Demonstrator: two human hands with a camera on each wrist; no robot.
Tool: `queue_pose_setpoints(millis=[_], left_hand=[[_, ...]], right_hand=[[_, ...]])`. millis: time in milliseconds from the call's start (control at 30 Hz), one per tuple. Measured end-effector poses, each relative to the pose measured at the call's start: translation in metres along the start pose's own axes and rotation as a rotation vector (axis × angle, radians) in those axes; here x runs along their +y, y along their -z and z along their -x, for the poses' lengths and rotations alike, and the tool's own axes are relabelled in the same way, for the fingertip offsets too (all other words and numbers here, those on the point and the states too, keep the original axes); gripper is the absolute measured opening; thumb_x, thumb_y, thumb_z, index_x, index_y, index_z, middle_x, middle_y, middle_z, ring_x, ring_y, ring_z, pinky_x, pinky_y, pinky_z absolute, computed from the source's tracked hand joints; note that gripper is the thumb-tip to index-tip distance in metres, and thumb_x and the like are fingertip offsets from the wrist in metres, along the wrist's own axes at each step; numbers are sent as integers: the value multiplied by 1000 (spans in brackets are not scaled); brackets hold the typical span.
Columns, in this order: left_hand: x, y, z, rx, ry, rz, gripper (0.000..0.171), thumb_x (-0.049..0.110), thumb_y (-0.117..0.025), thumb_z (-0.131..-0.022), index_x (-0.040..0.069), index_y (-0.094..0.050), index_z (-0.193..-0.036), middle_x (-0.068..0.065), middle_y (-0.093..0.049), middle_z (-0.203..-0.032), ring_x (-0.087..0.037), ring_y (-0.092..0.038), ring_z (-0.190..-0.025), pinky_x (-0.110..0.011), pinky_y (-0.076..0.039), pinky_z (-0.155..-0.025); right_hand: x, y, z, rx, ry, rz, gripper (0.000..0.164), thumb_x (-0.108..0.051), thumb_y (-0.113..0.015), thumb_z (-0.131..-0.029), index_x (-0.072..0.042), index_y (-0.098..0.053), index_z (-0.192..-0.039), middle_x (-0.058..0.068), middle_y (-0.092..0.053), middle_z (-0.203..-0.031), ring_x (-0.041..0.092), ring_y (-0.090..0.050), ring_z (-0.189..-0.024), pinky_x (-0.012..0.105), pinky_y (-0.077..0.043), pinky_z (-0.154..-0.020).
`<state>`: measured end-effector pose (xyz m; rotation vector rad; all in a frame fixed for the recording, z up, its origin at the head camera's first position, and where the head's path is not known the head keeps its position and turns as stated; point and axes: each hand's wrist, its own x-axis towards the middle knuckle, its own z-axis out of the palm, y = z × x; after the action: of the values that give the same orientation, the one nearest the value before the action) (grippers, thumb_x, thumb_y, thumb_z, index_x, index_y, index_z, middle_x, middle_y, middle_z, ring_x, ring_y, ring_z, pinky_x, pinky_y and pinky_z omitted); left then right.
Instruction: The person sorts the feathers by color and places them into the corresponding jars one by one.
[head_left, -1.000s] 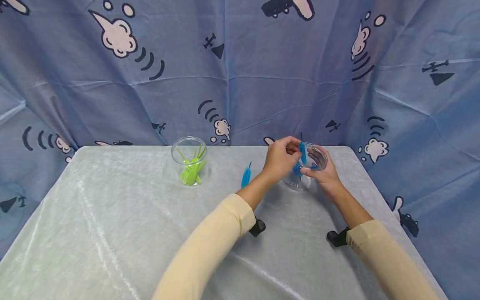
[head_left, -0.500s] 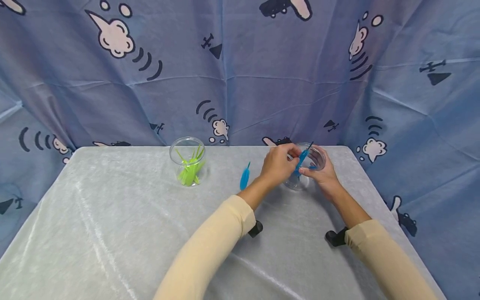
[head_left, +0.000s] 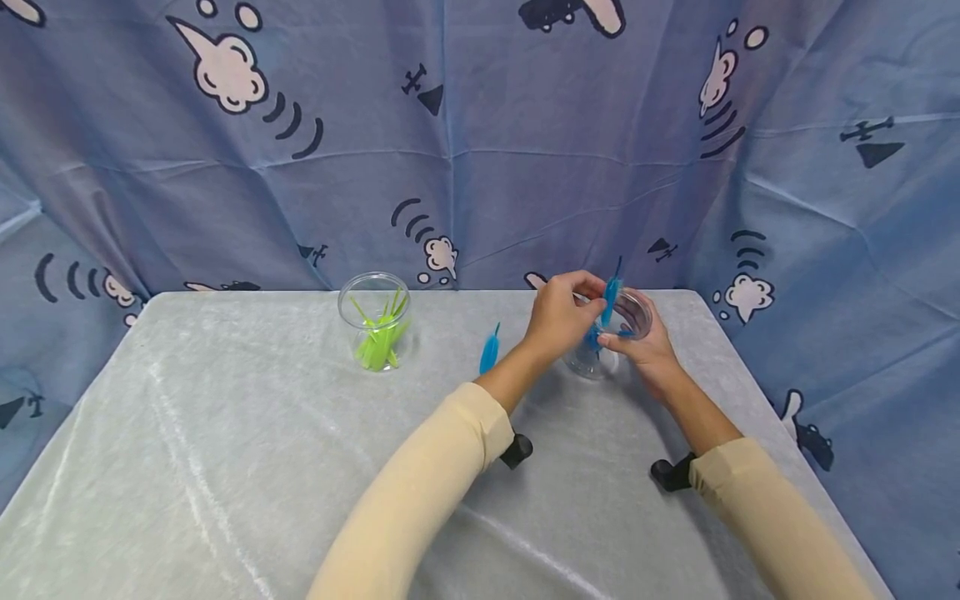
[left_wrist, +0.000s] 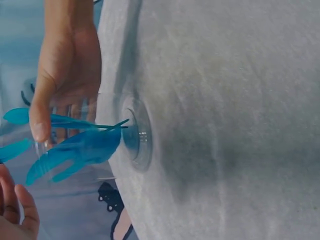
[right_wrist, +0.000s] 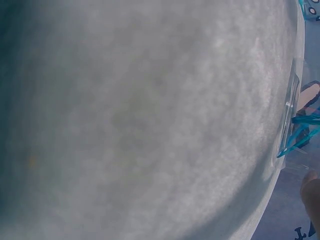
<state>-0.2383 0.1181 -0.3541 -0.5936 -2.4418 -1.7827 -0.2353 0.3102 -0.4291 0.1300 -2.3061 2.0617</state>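
My left hand [head_left: 562, 318] pinches a blue feather [head_left: 611, 300] upright, its dark quill pointing up, over the mouth of a clear plastic jar [head_left: 592, 362]. Around the jar's upper part curls my right hand [head_left: 651, 346], holding it near the rim. Several blue feathers [left_wrist: 85, 150] stand inside this jar in the left wrist view, quills down at its base. Another blue feather [head_left: 489, 354] lies on the table beside my left forearm, partly covered by it. In the right wrist view, only a fingertip [right_wrist: 311, 192] and part of the jar show.
A second clear jar [head_left: 375, 302] holding several lime-green feathers [head_left: 382, 342] stands at the back, left of centre. Grey cloth covers the table [head_left: 247, 450]. A blue patterned curtain [head_left: 510, 125] hangs right behind the table's back edge.
The feather in my left hand dipped and leaned right toward the jar half a second ago; now it is raised and nearly upright again. My right hand keeps its grip on the jar.
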Motion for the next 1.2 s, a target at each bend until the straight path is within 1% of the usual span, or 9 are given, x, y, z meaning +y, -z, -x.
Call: queue_pose_setpoints(millis=[200, 267, 433, 600, 733, 933, 1033, 1100, 1200], left_hand=[[3, -1, -3, 32, 5, 73, 10, 10, -71, -94, 9, -73, -104, 1, -70, -92, -5, -60, -74, -16, -50, -63], [3, -2, -2, 34, 12, 67, 11, 10, -71, -93, 9, -73, -104, 1, -70, -92, -5, -60, -74, -16, -50, -62], [-1, -4, 0, 16, 28, -6, 10, 12, -70, -94, 10, -74, -103, 2, -70, -93, -7, -62, -77, -17, -48, -63], [-8, -4, 1, -31, 31, -89, 10, 12, -70, -95, 11, -74, -104, 2, -71, -95, -8, -64, -82, -18, -49, -70], [-13, -6, 1, -68, 35, -140, 14, 13, -70, -94, 12, -74, -108, 3, -72, -98, -9, -64, -85, -19, -49, -73], [-15, -6, 1, -152, 8, -204, 18, 13, -70, -94, 14, -73, -112, 3, -73, -108, -7, -65, -87, -17, -50, -68], [-15, -6, 2, -206, -11, -211, 17, 11, -70, -94, 14, -71, -111, 0, -72, -110, -5, -65, -85, -16, -48, -65], [-15, -4, 2, -241, -22, -195, 22, 10, -68, -95, 13, -70, -116, -1, -70, -114, -5, -65, -82, -16, -47, -63], [-17, -2, 3, -263, -35, -130, 33, 8, -66, -96, 11, -65, -129, -4, -67, -121, -8, -64, -79, -18, -47, -62]], right_hand=[[-1, 0, 0, 7, 6, 6, 85, 2, -71, -89, -10, -19, -155, 16, -27, -157, 29, -21, -148, 57, -8, -120], [-1, 0, 0, 5, 4, 7, 85, 2, -71, -89, -10, -18, -155, 16, -27, -157, 29, -21, -148, 57, -8, -120], [0, 0, 0, 1, -2, 7, 86, 1, -71, -90, -11, -17, -156, 15, -27, -157, 30, -20, -148, 58, -8, -119], [0, 0, 0, 15, -14, 10, 86, 1, -71, -89, -14, -19, -155, 15, -26, -158, 29, -20, -148, 56, -9, -120], [-1, 0, 0, 17, -11, 10, 86, 5, -71, -88, -12, -19, -155, 17, -25, -159, 30, -19, -149, 55, -11, -120], [-2, 0, 0, 6, 3, 8, 86, 6, -70, -88, -11, -18, -156, 20, -24, -159, 32, -18, -149, 46, -15, -121], [-2, 0, 1, 7, 3, -14, 86, 7, -69, -87, -11, -20, -155, 18, -26, -158, 29, -21, -148, 45, -16, -121], [-2, -1, 1, 5, 12, -40, 85, 10, -68, -87, -11, -20, -154, 17, -27, -156, 27, -22, -147, 47, -15, -121], [-2, -1, 2, 1, 28, -72, 84, 12, -66, -87, -11, -22, -153, 16, -29, -154, 28, -22, -147, 50, -11, -121]])
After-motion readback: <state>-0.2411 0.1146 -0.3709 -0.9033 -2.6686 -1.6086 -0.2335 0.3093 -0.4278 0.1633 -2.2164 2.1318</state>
